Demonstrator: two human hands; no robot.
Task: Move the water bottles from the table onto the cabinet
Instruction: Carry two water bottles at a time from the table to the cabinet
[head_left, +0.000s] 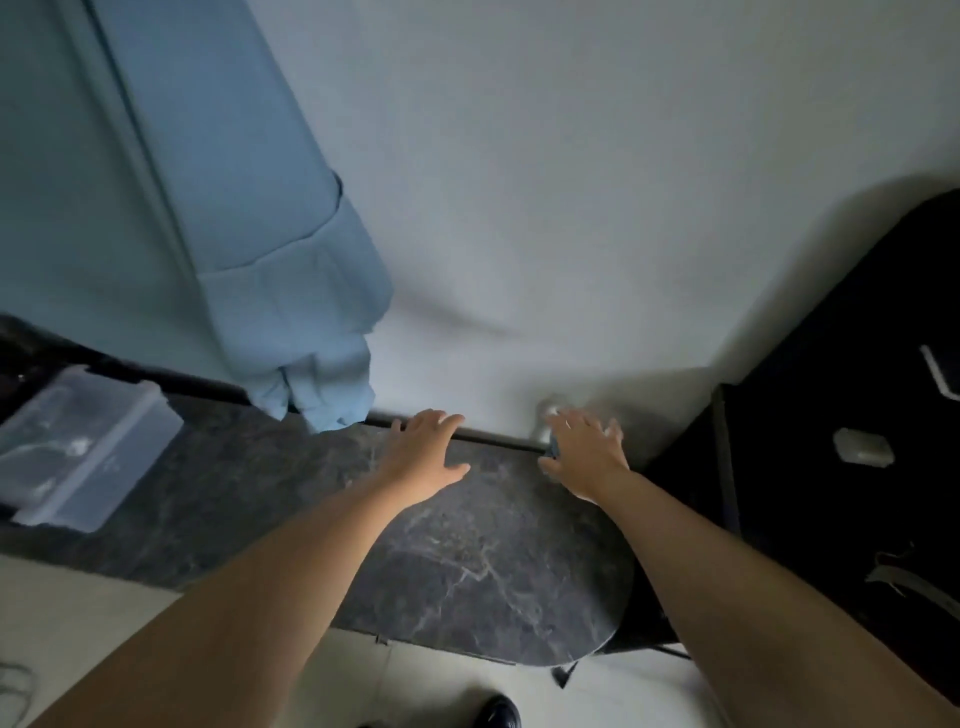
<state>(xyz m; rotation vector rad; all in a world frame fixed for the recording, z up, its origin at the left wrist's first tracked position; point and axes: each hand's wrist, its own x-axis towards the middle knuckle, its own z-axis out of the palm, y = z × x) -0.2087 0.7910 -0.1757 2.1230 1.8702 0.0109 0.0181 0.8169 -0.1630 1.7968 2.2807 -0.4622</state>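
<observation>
- Hands: right hand (584, 452) reaches around a small clear plastic water bottle (546, 415), grip uncertain; left hand (423, 452) hovers slack.
- Bottle stands at the dark marbled worktop's (478, 561) back edge against the wall, beside the black cabinet (831, 415).

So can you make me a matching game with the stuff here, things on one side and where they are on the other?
Things:
1. clear plastic box
2. water bottle
3. blue cloth
4. left hand

Places:
A. hanging down over the table's back edge
B. at the right hand's fingertips, by the wall
C. far left on the marble table
D. spread open over the table's middle

Pairs: 1-C, 2-B, 3-A, 4-D
</observation>
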